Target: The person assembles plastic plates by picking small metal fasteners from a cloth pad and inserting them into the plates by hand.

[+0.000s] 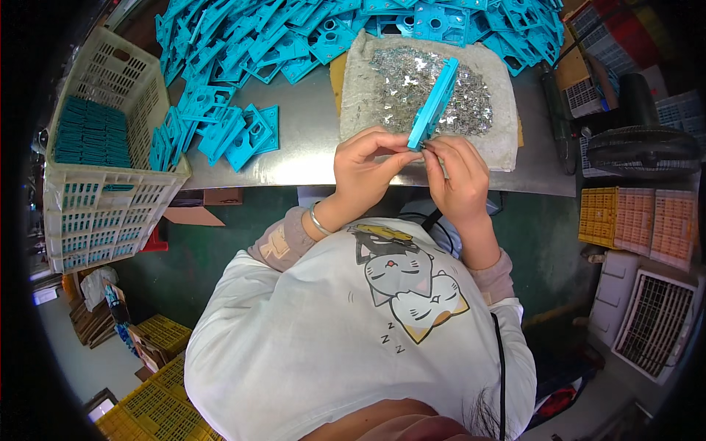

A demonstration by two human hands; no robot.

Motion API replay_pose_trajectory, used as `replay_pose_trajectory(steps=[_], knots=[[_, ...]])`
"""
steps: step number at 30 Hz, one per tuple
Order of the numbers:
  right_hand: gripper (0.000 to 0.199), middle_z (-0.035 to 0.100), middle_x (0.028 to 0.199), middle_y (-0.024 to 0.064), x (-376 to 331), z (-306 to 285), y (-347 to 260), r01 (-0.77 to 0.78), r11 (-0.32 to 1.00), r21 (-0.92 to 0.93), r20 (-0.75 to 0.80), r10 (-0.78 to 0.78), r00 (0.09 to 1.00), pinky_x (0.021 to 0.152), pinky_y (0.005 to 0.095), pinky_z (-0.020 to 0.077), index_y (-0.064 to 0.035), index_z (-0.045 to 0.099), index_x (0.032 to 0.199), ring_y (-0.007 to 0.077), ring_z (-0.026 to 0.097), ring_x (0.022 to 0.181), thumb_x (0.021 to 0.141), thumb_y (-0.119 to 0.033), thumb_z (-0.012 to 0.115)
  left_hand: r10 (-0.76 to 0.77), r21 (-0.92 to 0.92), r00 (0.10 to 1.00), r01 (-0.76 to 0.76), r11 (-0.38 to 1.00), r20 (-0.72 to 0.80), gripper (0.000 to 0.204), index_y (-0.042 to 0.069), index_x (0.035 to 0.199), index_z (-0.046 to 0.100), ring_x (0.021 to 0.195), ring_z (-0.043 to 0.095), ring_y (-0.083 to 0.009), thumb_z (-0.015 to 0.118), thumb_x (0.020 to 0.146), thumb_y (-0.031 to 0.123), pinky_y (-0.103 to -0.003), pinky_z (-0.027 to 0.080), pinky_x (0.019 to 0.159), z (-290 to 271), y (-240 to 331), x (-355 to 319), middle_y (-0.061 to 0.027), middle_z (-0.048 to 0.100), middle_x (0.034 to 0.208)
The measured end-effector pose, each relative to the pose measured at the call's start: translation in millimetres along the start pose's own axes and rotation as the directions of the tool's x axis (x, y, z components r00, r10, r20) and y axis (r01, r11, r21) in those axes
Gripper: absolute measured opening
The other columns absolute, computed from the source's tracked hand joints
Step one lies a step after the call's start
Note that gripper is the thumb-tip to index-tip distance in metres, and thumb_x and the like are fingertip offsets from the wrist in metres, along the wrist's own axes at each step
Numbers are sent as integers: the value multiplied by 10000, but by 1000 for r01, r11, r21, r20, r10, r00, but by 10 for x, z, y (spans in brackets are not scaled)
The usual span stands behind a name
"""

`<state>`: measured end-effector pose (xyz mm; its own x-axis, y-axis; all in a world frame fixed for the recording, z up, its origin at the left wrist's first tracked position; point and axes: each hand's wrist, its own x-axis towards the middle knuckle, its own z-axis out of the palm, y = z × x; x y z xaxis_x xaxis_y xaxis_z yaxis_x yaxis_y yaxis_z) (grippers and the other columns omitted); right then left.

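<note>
A flat turquoise plastic plate (435, 103) stands on edge between my hands, over the near side of a pale cloth. My left hand (370, 163) pinches its lower near end between thumb and fingers. At that same end my right hand (457, 170) has its fingers pressed together around something small and dark, too small to name. Beneath the plate, many small shiny metal pieces (471, 95) lie spread on the cloth (360, 95). Left of the cloth, several loose turquoise plates (254, 140) rest on the metal table (294, 165).
A big heap of turquoise plates (294, 37) covers the table's far side. At the left stands a white crate (110, 180) with stacked plates inside. To the right are a black fan (640, 143) and orange crates (636, 220). Yellow crates (154, 397) sit low at the left.
</note>
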<state>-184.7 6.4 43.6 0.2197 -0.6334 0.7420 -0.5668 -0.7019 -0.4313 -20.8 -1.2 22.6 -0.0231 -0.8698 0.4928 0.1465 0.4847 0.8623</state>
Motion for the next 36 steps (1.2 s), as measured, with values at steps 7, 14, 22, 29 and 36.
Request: replay_pose_trajectory(steps=[7,14,22,29,36], knots=[[81,577,800,157,-16,68,-33,-101,995,24,3,101,995,614,432,473,26,579,827,345,578,702,812,27,658,180,158,982,-187,969,59,231,-21,927,716,682,653,-179,780,710,-70,-260,489,582,-20,-11,6,-106,673,780],[61,540,785,159,-108,13,15,-480,858,181,228,438,870,602,414,433,19,541,819,346,553,697,845,15,596,187,162,981,-193,968,52,232,-16,929,718,677,649,-177,780,711,-68,-261,492,582,-5,9,-5,-106,670,777],[69,540,839,167,14,53,31,-66,998,8,83,65,994,657,431,430,18,553,845,343,546,763,812,33,611,137,145,990,-140,980,26,232,-22,939,719,680,647,-173,775,719,-71,-260,497,589,-13,-13,-9,-107,670,786],[59,537,846,170,-111,60,76,-507,806,307,310,419,854,671,424,431,22,549,862,356,542,767,822,29,592,209,167,975,-219,961,76,225,-31,938,714,691,649,-165,771,725,-75,-259,504,594,-14,-16,4,-105,671,790],[77,539,856,170,-51,86,78,-61,998,-13,60,62,996,682,429,438,11,537,888,359,544,764,830,10,587,148,107,989,-150,983,20,214,-49,924,696,722,644,-161,764,727,-100,-252,501,614,30,-36,-25,-112,666,815]])
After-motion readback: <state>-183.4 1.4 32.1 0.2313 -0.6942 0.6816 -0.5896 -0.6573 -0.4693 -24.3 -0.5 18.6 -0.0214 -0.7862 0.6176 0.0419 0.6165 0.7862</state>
